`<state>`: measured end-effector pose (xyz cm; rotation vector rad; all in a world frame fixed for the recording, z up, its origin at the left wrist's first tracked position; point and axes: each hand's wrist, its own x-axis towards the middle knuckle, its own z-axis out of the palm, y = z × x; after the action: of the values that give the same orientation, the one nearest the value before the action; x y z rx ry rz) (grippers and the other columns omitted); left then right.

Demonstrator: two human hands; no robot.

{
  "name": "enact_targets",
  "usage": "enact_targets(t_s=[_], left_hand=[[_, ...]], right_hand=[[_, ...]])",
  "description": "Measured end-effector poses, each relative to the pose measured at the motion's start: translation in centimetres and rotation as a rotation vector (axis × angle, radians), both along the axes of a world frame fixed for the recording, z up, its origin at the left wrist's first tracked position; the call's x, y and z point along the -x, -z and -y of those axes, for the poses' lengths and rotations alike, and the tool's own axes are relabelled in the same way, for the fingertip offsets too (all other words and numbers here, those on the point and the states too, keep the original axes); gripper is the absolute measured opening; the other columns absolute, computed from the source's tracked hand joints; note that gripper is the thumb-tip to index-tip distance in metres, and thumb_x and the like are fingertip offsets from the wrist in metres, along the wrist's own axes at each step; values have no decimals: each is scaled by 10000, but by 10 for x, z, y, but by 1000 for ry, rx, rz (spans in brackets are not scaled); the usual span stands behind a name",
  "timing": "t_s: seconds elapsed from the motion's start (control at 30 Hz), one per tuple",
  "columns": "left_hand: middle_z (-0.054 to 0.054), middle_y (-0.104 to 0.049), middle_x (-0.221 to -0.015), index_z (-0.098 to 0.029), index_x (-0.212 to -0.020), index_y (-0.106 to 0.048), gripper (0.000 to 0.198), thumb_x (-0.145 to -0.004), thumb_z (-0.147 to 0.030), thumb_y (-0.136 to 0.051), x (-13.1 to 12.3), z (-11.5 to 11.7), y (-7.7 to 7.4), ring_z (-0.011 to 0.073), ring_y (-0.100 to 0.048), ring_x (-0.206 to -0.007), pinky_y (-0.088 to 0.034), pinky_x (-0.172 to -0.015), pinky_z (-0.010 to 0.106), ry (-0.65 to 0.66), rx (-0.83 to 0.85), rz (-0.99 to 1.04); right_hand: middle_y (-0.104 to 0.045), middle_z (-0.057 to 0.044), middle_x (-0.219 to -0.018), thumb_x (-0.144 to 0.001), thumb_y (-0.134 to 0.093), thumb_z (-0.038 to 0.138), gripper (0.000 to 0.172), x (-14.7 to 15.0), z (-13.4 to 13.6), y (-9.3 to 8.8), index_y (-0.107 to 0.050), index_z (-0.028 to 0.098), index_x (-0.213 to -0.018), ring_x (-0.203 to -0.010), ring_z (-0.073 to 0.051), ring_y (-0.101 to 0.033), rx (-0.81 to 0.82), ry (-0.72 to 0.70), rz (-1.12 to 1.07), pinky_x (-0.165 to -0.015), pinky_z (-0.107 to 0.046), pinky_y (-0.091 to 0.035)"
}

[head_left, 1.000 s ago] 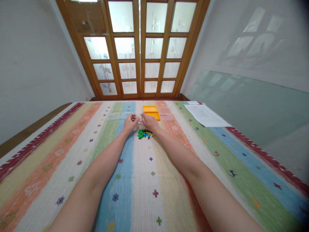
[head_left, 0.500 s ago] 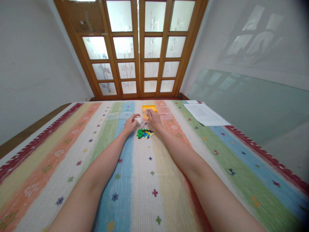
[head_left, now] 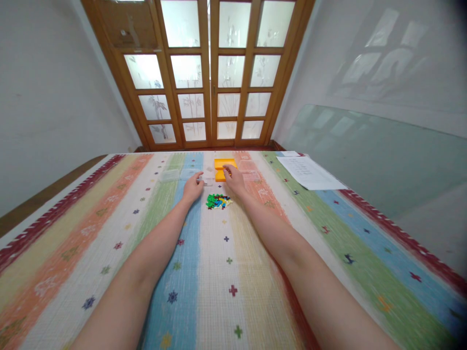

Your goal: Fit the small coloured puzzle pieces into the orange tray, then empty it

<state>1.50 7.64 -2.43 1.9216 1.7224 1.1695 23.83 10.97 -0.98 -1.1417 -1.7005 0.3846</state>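
My left hand [head_left: 193,187] hovers over the blue stripe, thumb and index finger apart, with nothing visible between them. Just right of its fingertips lies a small clear plastic piece [head_left: 208,183]. At the yellow box [head_left: 225,162], my right hand [head_left: 234,180] hangs with bent fingers and a gap between thumb and index finger. The hand covers part of the box's near section, and whether the fingertips touch it I cannot tell. Closer to me is a heap of small toy bricks [head_left: 218,201] in green, blue, yellow, dark red and cream.
Clear plastic trays [head_left: 170,175] stand left of my left hand, and another see-through tray [head_left: 250,171] is right of the box. Printed paper sheets [head_left: 310,172] rest at the back right. A striped cloth [head_left: 219,272] covers the table; wooden glass doors [head_left: 211,78] stand behind.
The crumpled clear plastic between my hands is no longer in them. My left hand has drawn slightly left and down, and more of the yellow box shows beside my right fingers.
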Motion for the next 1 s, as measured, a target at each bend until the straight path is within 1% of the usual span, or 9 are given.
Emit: enact_targets(t_s=[0.13,0.27,0.37,0.47,0.57,0.63,0.73,0.9,1.0], left_hand=[[129,-723,-1226,-190,-1451,-638,518,-940,-209,-557,0,6,-4,276,-679,-1100,-514,-1031,397,-30,-27,-217],[128,-678,-1177,-203,-1408,-672,474,-948,-228,-560,0,10,-9,282,-648,-1136,-498,-1037,389,-86,-60,-313],[113,-668,-1129,-211,-1251,-742,360,-943,-214,-554,0,12,-11,273,-641,-1116,-494,-1014,378,-98,-91,-322],[104,-680,-1026,-216,-1065,-770,244,-939,-217,-560,-2,13,-11,274,-651,-1020,-502,-944,381,-79,-88,-303],[100,-699,-964,-221,-1000,-767,196,-929,-233,-584,-4,13,-9,278,-653,-962,-504,-905,383,-54,-69,-291],[100,-714,-990,-221,-1027,-770,206,-922,-232,-593,-5,13,-7,275,-655,-974,-505,-914,380,-31,-69,-279],[108,-720,-1062,-214,-1127,-773,276,-916,-222,-594,-6,11,-5,272,-656,-1009,-506,-950,381,8,-60,-280],[127,-686,-1114,-193,-1243,-755,356,-926,-251,-602,-8,10,-3,293,-631,-1095,-483,-1037,413,61,-66,-331],[132,-654,-1173,-193,-1270,-744,374,-925,-272,-622,-8,9,-1,292,-611,-1132,-470,-1067,423,69,-93,-360]], right_hand=[[-742,-95,-1242,-1002,-485,251,321,-4,2,0,-724,206,-1213,-1131,-241,-658,5,12,84,-1018,-377,-502],[-751,-98,-1189,-1012,-507,233,285,-5,3,2,-759,195,-1139,-1121,-238,-646,28,31,252,-1019,-354,-475],[-753,-107,-1176,-1023,-529,240,266,-4,4,2,-770,185,-1121,-1106,-243,-641,39,48,395,-1006,-348,-458],[-753,-110,-1148,-1029,-549,261,250,-3,6,1,-779,187,-1091,-1084,-248,-637,26,53,514,-978,-342,-447],[-748,-109,-1123,-1033,-559,275,243,-2,10,0,-783,193,-1078,-1076,-250,-628,7,51,587,-959,-336,-432],[-744,-111,-1115,-1037,-556,279,247,-1,13,-2,-785,195,-1079,-1070,-248,-622,13,46,623,-950,-333,-425],[-739,-113,-1118,-1041,-551,287,257,0,15,-4,-787,195,-1089,-1067,-243,-615,32,40,656,-949,-329,-418],[-734,-118,-1102,-1043,-548,292,268,2,16,-4,-795,188,-1064,-1068,-246,-610,52,49,670,-942,-328,-414],[-732,-118,-1095,-1047,-547,300,273,2,16,-3,-795,185,-1053,-1061,-248,-604,39,46,667,-930,-331,-413]])
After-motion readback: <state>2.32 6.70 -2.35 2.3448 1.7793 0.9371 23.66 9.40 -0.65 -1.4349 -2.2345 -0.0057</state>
